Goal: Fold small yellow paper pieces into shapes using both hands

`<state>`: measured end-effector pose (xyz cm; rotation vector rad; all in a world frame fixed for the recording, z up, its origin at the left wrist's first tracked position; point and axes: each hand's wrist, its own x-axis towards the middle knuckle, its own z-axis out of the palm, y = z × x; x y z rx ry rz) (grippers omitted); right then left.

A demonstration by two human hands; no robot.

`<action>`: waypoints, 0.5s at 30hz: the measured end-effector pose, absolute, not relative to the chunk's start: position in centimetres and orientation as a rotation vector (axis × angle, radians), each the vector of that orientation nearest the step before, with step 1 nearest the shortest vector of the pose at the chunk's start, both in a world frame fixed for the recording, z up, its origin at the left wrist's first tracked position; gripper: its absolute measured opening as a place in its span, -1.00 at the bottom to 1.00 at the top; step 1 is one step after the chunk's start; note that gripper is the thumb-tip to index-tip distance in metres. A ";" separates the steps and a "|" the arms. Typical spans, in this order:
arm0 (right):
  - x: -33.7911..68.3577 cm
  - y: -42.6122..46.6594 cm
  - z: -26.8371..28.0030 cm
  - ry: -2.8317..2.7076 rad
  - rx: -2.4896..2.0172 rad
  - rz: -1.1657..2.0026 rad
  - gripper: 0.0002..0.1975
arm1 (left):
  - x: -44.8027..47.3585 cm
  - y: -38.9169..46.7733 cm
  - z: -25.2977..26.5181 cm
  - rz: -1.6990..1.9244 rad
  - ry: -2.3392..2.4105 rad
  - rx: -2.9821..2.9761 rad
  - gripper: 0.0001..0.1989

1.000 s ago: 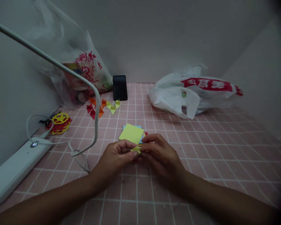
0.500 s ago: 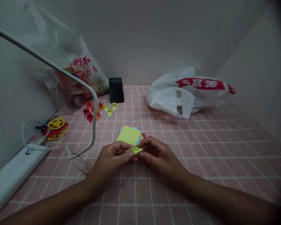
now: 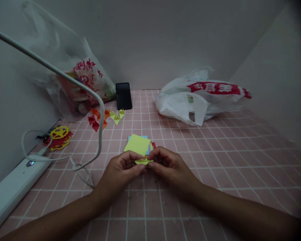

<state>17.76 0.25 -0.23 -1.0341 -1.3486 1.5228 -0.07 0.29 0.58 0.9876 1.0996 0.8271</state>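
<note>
Between my two hands is a small folded piece of yellow paper [image 3: 143,162], held just above the tiled tabletop. My left hand [image 3: 124,169] pinches its left side between thumb and fingers. At the right end, my right hand [image 3: 168,165] grips it with thumb and fingertips. Just beyond the fingers lies a stack of square paper, a yellow sheet [image 3: 137,144] on top, with blue and other colours peeking out beneath. Farther off sit several folded paper pieces: yellow ones [image 3: 117,116], orange ones [image 3: 106,113] and red ones [image 3: 93,123].
A black phone [image 3: 123,96] lies near the back wall. Plastic bags stand at the back left [image 3: 90,77] and back right [image 3: 180,103]. A white cable [image 3: 100,127] loops over the left side, by a power strip [image 3: 20,179] and yellow-red cutouts [image 3: 60,137].
The folded yellow paper has tilted slightly and looks flatter between my fingers. My left fingertips have shifted a little around it; the whole view has moved slightly.
</note>
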 end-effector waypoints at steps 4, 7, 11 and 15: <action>17.7 0.2 -0.3 -1.320 -1.034 1.565 -0.92 | 0.0 0.2 0.5 0.824 1.111 1.008 -0.79; 17.7 0.2 -0.4 -1.308 -1.026 1.590 -0.90 | 0.2 0.3 1.1 0.808 1.118 0.992 -0.79; 17.7 0.2 -0.4 -1.259 -1.014 1.675 -0.86 | 0.3 0.3 1.6 0.797 1.130 1.005 -0.80; 17.7 0.2 -0.4 -1.254 -1.015 1.673 -0.85 | 0.2 0.1 0.8 0.805 1.148 1.078 -0.81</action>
